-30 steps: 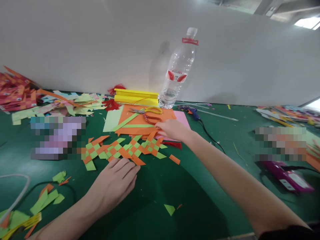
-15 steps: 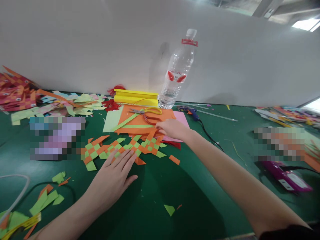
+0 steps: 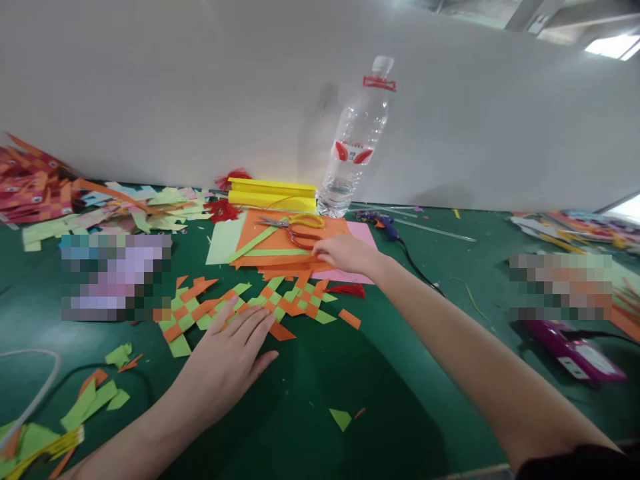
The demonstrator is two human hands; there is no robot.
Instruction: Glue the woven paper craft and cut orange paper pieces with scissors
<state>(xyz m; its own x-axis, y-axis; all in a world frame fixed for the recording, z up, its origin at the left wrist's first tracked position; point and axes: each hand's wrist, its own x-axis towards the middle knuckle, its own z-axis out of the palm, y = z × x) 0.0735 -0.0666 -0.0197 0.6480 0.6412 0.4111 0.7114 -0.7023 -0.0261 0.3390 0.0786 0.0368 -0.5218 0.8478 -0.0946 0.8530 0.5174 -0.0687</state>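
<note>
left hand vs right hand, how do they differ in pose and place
The left hand is outstretched; the right hand is curled. The left hand is over the woven paper; the right hand is at the orange paper, by the scissors. Both are bare.

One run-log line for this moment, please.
left hand: open over woven paper | right hand: at orange paper, grip unclear | scissors: atop orange paper | bottle: behind scissors

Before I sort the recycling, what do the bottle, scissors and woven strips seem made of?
Bottle: glossy plastic, likely; see-through, ridged. Scissors: greyish blades, probably metal; smooth coloured handles, possibly plastic. Woven strips: matte, apparently paper; thin, crisply cut edges.
</note>
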